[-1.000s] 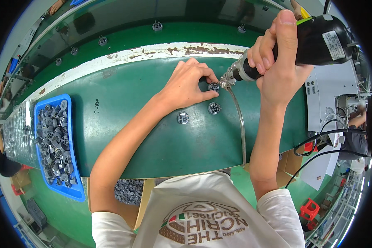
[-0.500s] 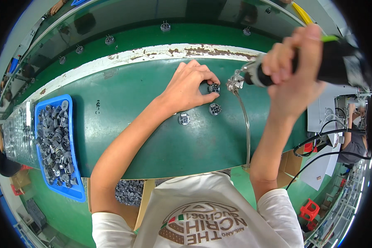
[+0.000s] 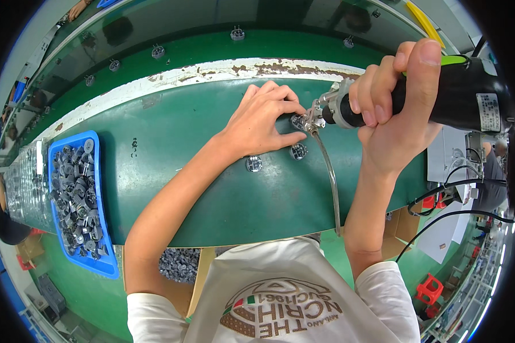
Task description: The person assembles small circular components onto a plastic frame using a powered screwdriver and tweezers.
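Observation:
My right hand (image 3: 397,108) is wrapped round a black power screwdriver (image 3: 460,94), its thumb on top near a green lever. The metal nose (image 3: 313,119) of the tool, with a clear hose (image 3: 329,171) hanging from it, is over a small round grey plug-like part (image 3: 296,121) and partly hides it. That part lies on the green worktop (image 3: 212,194) between the thumb and forefinger of my left hand (image 3: 263,120), which steadies it. Just nearer to me are two similar parts, one by my left thumb (image 3: 298,151) and one by my wrist (image 3: 254,164).
At left, a blue tray (image 3: 100,188) is heaped with grey parts. Beyond a chipped white rail (image 3: 212,73), more parts (image 3: 237,34) stand spaced along a green belt. A cardboard box (image 3: 194,280) of parts sits below the table edge. Black cables (image 3: 452,212) hang at right.
My right hand has brought the screwdriver left, so its nose now meets the part at my left fingertips. The parts on the belt have shifted slightly right. My left hand has barely moved.

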`<state>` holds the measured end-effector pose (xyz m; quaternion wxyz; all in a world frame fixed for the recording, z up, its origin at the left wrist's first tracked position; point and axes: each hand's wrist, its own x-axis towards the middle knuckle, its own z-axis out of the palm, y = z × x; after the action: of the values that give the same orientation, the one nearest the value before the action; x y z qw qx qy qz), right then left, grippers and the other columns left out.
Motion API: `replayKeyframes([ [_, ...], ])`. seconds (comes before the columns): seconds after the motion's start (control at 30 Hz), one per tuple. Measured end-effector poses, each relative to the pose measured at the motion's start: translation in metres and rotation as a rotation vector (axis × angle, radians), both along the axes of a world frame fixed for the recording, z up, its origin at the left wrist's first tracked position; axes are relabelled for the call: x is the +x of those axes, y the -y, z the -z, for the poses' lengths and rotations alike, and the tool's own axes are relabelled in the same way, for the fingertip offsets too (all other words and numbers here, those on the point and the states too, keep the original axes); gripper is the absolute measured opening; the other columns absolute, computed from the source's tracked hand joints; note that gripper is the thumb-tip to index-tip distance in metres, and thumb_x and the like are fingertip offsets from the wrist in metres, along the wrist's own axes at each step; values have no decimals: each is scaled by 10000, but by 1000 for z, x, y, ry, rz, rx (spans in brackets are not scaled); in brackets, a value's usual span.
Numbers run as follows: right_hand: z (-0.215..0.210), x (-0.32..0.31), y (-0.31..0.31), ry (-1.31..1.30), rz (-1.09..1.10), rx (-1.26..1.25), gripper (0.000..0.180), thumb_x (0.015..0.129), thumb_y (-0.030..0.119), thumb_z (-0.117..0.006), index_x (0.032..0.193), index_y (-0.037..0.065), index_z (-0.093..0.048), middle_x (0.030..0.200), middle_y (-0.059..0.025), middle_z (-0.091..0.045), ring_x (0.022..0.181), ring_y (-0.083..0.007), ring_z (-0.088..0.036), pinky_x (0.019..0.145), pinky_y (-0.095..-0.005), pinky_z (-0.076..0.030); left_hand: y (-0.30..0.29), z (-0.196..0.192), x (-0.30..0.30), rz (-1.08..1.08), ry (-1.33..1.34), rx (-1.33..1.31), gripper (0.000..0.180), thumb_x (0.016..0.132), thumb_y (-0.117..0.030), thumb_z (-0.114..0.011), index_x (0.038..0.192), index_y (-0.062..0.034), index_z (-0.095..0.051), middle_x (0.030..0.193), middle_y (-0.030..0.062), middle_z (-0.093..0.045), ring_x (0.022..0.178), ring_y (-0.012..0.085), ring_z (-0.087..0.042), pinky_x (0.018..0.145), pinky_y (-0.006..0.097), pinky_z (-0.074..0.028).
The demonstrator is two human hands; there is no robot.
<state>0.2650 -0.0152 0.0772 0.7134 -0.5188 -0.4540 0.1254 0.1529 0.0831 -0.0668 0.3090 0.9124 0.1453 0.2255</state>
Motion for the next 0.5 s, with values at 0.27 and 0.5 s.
replayKeyframes([
  [0.27,13,7,-8,-40,-3,99,374,1059,393,-510,898,56,-495,489,21,-319,377,-70,-290,430,-260,-314,-1,0,1,26,-27,-37,318,754,-174,-768,1057,-87,-727,1050,-7,-638,1009,212,-531,879,355,-351],
  [0.5,14,9,-12,-25,-41,126,373,1042,370,-553,870,40,-518,486,17,-334,376,-71,-304,421,-262,-310,-1,1,1,5,7,-49,375,775,-181,-787,1137,-101,-728,1037,2,-696,984,203,-546,887,360,-342],
])
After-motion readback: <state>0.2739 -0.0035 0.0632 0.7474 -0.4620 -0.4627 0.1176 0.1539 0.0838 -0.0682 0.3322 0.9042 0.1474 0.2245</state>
